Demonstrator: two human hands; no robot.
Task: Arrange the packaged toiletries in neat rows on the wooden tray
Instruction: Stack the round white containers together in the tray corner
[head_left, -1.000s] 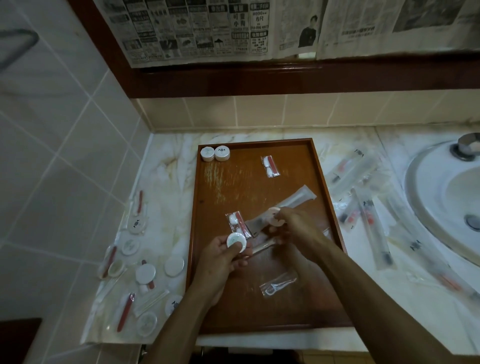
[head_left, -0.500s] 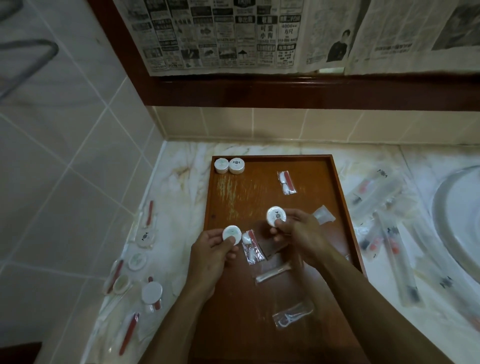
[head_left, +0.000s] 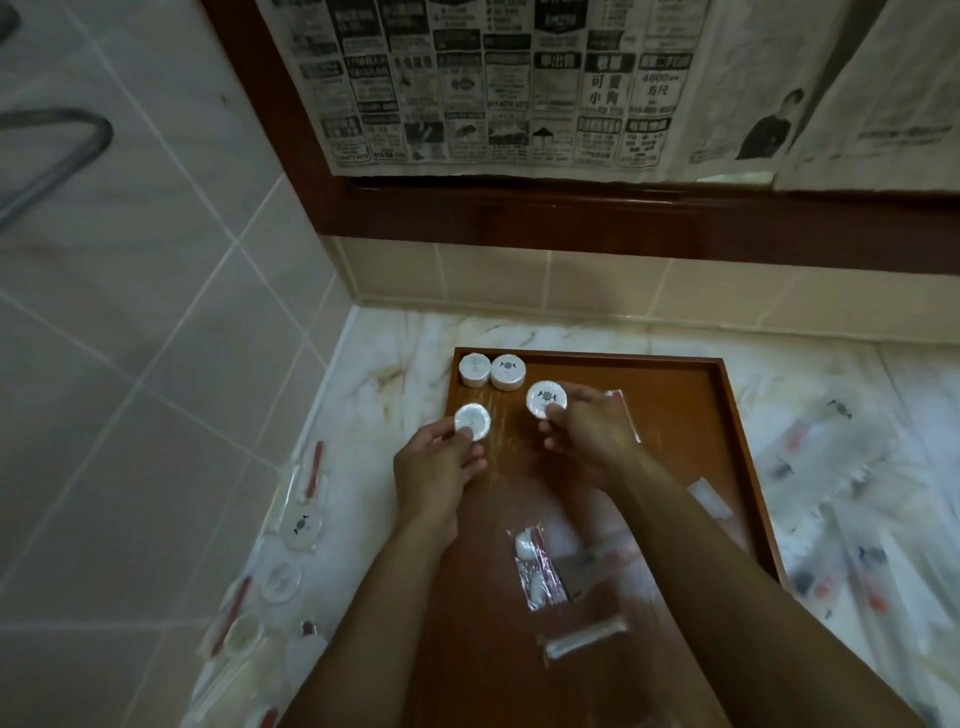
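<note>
Our left hand (head_left: 436, 467) pinches a small round white soap puck (head_left: 472, 422) at its fingertips, and our right hand (head_left: 589, 434) grips a second white puck with a dark emblem (head_left: 545, 399). We hold both over the far left part of the brown wooden tray (head_left: 727, 415), just in front of two matching white pucks (head_left: 491, 371) standing side by side in its far left corner. A clear packet with white and red contents (head_left: 535, 566) lies on the tray nearer us.
</note>
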